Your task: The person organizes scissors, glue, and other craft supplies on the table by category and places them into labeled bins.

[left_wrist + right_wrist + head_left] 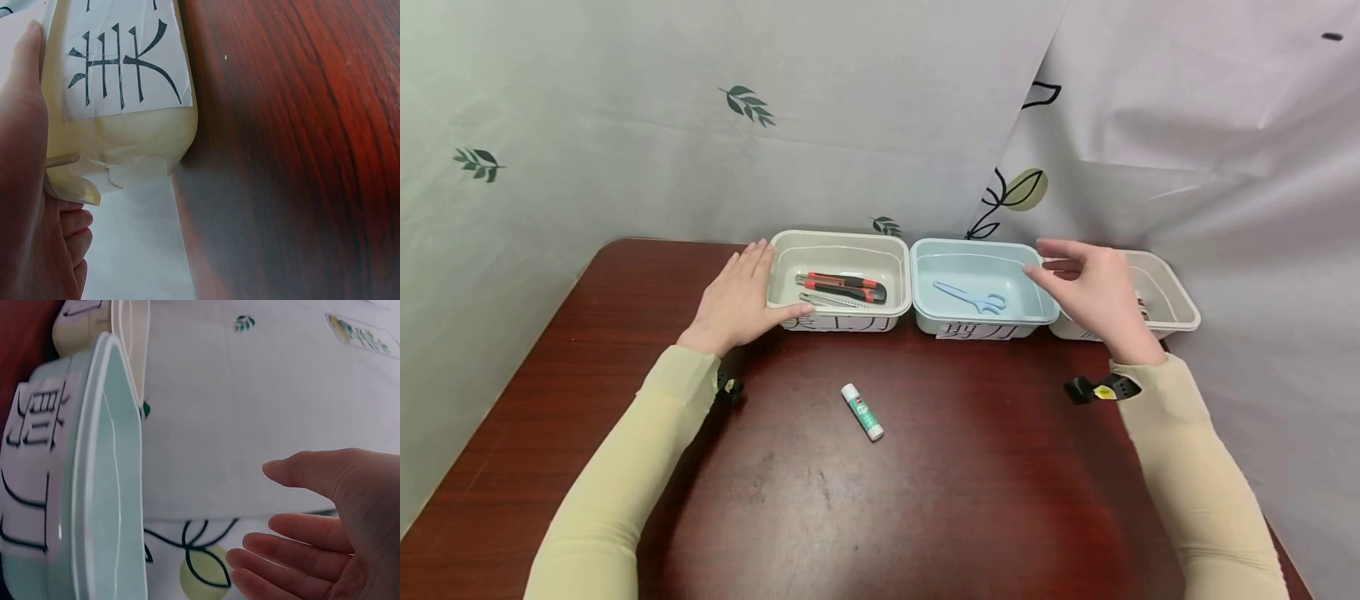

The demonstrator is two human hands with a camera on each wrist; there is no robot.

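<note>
My left hand [730,298] lies against the left end of a cream bin [901,282], fingers straight and thumb along its front rim. Inside that bin are red-and-black utility knives [846,287] and a grey one at the front. Over the right edge of the light blue bin [925,314], my right hand [1097,287] hovers with fingers extended and nothing between them. Light blue scissors [970,297] lie in the blue bin. A second cream bin [1172,292] is partly hidden behind the right hand; little of its contents shows.
A glue stick [862,412] with a green label lies on the dark red-brown table [970,475] in front of the bins. Paper labels [973,330] with black characters are on the bin fronts. A pale curtain [647,150] with leaf prints hangs right behind the bins.
</note>
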